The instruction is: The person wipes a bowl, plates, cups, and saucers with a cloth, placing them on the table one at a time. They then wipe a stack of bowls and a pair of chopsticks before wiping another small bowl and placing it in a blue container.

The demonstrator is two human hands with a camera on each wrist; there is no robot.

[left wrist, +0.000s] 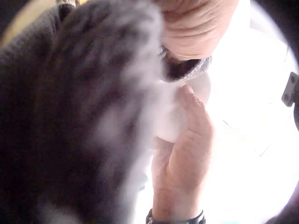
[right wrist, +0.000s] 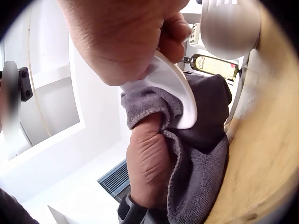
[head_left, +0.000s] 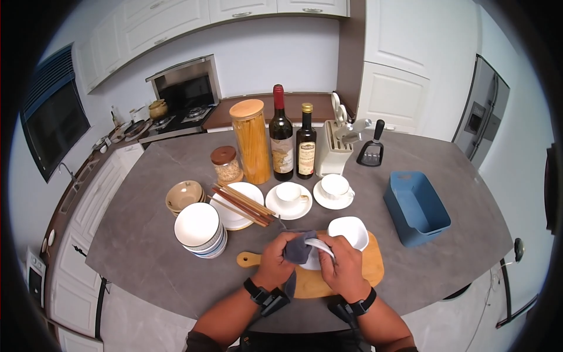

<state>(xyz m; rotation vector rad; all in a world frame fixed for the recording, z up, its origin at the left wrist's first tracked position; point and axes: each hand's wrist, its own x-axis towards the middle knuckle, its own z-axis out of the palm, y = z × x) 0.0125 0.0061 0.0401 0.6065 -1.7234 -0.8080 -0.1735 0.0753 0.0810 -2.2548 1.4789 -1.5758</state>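
Over the wooden cutting board (head_left: 369, 267), my right hand (head_left: 346, 267) grips a tilted white bowl (right wrist: 188, 105) by its side. My left hand (head_left: 272, 261) holds a dark grey cloth (head_left: 297, 249) folded over the bowl's rim. In the right wrist view the cloth wraps the left fingers, and its loose end hangs down beside the board. The hanging cloth fills much of the left wrist view, blurred and close. Behind my right hand, a second white bowl (head_left: 348, 230) with rounded corners stands at the board's far edge.
Left of the board are stacked bowls (head_left: 197, 226) and a plate (head_left: 243, 190) bearing chopsticks. Cups on saucers (head_left: 287, 211) stand beyond, with two bottles (head_left: 282, 146), a pasta jar (head_left: 252, 146) and a knife block (head_left: 333, 157) behind. A blue bin (head_left: 404, 220) stands at right.
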